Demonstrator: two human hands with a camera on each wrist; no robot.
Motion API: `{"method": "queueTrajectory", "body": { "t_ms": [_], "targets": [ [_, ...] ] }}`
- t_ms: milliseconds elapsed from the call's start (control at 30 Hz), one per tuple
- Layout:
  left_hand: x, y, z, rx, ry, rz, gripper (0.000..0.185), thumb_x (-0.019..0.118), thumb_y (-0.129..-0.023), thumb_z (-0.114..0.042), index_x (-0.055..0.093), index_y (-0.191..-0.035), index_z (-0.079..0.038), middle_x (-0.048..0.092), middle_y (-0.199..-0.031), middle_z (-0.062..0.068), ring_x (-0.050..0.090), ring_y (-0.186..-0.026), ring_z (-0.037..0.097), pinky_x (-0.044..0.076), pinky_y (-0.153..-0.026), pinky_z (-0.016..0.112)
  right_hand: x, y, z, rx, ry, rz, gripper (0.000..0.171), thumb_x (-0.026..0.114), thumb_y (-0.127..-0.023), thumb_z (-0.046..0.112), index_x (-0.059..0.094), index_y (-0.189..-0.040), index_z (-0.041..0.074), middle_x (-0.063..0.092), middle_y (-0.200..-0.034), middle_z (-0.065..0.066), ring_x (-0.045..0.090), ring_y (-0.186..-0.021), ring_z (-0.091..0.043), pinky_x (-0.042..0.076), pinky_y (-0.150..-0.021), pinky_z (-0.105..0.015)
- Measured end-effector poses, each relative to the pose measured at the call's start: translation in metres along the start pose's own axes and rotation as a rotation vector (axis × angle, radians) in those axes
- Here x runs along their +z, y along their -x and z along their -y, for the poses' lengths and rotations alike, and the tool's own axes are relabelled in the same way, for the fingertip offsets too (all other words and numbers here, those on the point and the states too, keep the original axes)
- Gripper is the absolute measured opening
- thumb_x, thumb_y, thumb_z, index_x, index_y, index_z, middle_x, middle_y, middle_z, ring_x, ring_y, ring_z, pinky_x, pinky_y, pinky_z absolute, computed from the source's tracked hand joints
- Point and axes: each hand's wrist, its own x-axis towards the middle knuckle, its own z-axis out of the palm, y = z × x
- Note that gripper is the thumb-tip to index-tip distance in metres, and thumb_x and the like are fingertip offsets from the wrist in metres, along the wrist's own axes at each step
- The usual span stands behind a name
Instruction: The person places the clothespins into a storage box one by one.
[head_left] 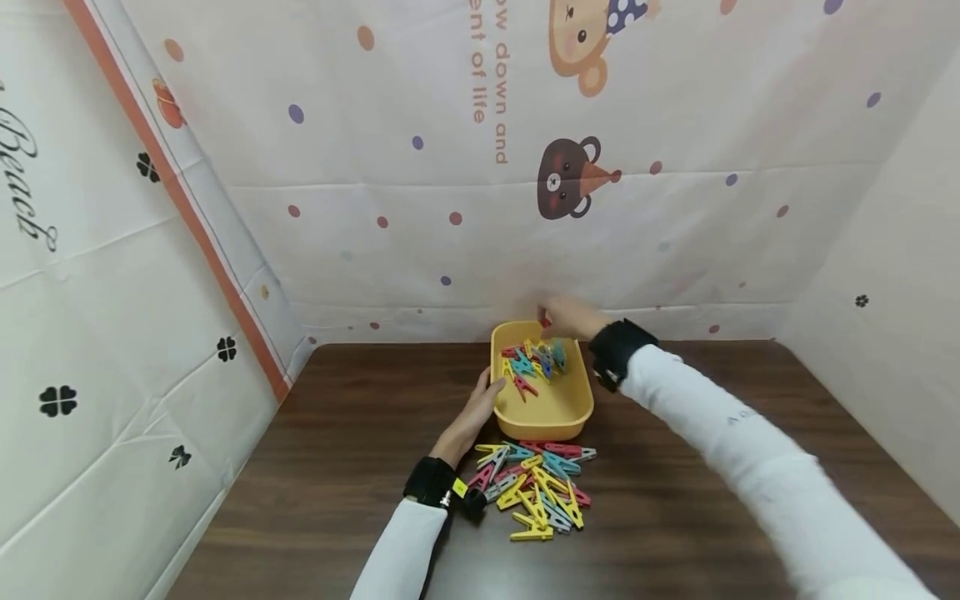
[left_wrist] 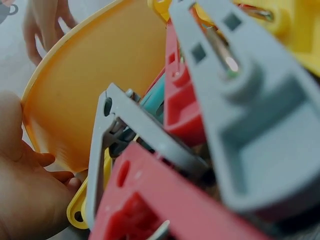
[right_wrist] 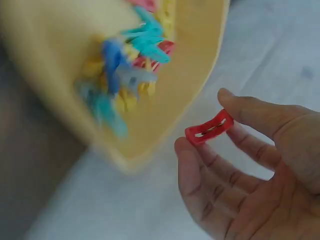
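Observation:
A yellow tray [head_left: 543, 430] stands on the dark wooden table and holds several coloured clothespins [head_left: 534, 362]. My right hand [head_left: 558, 317] hovers over the tray's far end and pinches a red clothespin [right_wrist: 209, 127] between thumb and a fingertip; in the right wrist view the tray [right_wrist: 190, 90] lies just left of that hand [right_wrist: 205, 122]. My left hand [head_left: 480, 404] rests against the tray's left wall with fingers fairly straight. A pile of clothespins [head_left: 534, 487] lies in front of the tray, and fills the left wrist view as a close grey clothespin [left_wrist: 240, 100].
Printed fabric walls [head_left: 450, 208] close the table in at the back and both sides. The table [head_left: 337, 467] has bare wood left and right of the tray. The table's left edge [head_left: 225, 500] runs close to the side wall.

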Motion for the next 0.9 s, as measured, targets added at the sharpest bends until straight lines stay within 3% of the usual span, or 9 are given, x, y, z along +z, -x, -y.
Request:
{"method": "queueTrajectory", "body": {
  "t_ms": [133, 267, 400, 500, 633, 767, 900],
  "targets": [
    [0.012, -0.004, -0.004, 0.009, 0.007, 0.014, 0.069, 0.040, -0.109, -0.045, 0.009, -0.166, -0.021, 0.021, -0.169, 0.016, 0.015, -0.158, 0.037, 0.014, -0.124, 0.061, 0.019, -0.019, -0.022, 0.229, -0.213, 0.043, 0.020, 0.074, -0.094, 0.014, 0.065, -0.103, -0.002, 0.060, -0.083, -0.007, 0.061, -0.071, -0.022, 0.055, -0.063, -0.033],
    [0.023, -0.007, -0.007, 0.001, -0.003, 0.022, 0.070, 0.040, -0.108, -0.045, 0.009, -0.166, -0.021, 0.016, -0.171, 0.017, 0.012, -0.158, 0.037, 0.013, -0.124, 0.062, 0.040, -0.024, -0.039, 0.301, -0.153, 0.042, 0.026, 0.078, -0.090, 0.016, 0.058, -0.080, 0.002, 0.053, -0.070, -0.003, 0.059, -0.058, -0.018, 0.049, -0.052, -0.027],
    [0.026, -0.010, -0.010, -0.002, -0.001, 0.020, 0.070, 0.040, -0.108, -0.045, 0.009, -0.166, -0.021, 0.017, -0.171, 0.016, 0.014, -0.158, 0.036, 0.013, -0.125, 0.060, 0.044, -0.021, -0.047, 0.289, -0.085, 0.018, 0.033, 0.079, -0.091, 0.022, 0.053, -0.075, 0.007, 0.050, -0.067, -0.002, 0.060, -0.054, -0.018, 0.043, -0.045, -0.023],
    [0.023, -0.013, -0.011, 0.001, -0.005, 0.019, 0.070, 0.040, -0.108, -0.045, 0.009, -0.166, -0.022, 0.018, -0.170, 0.016, 0.014, -0.158, 0.035, 0.013, -0.125, 0.060, 0.031, -0.013, -0.044, 0.223, -0.051, 0.015, 0.026, 0.073, -0.095, 0.024, 0.065, -0.093, -0.001, 0.061, -0.075, -0.008, 0.061, -0.058, -0.020, 0.045, -0.051, -0.025],
    [0.016, -0.015, -0.008, -0.002, -0.009, 0.011, 0.069, 0.039, -0.108, -0.045, 0.009, -0.166, -0.023, 0.017, -0.171, 0.016, 0.014, -0.158, 0.035, 0.013, -0.125, 0.060, 0.006, 0.020, -0.029, 0.030, 0.058, -0.067, 0.038, 0.068, -0.099, 0.025, 0.064, -0.121, -0.006, 0.070, -0.100, -0.019, 0.062, -0.074, -0.022, 0.051, -0.066, -0.033],
    [0.008, -0.012, -0.003, -0.018, -0.001, 0.004, 0.069, 0.039, -0.109, -0.044, 0.008, -0.166, -0.023, 0.020, -0.170, 0.016, 0.016, -0.158, 0.035, 0.014, -0.125, 0.060, 0.001, 0.073, -0.013, -0.162, 0.163, -0.184, 0.023, 0.071, -0.096, 0.022, 0.073, -0.108, 0.002, 0.072, -0.091, -0.011, 0.060, -0.068, -0.016, 0.050, -0.060, -0.031],
    [-0.001, -0.009, 0.001, -0.025, -0.004, -0.006, 0.068, 0.039, -0.109, -0.043, 0.008, -0.166, -0.021, 0.018, -0.170, 0.016, 0.013, -0.158, 0.036, 0.012, -0.125, 0.062, 0.021, 0.127, -0.004, -0.272, 0.228, -0.179, 0.009, 0.074, -0.094, 0.022, 0.075, -0.091, 0.014, 0.065, -0.073, 0.005, 0.050, -0.058, -0.003, 0.040, -0.048, -0.020]
  ]
}}
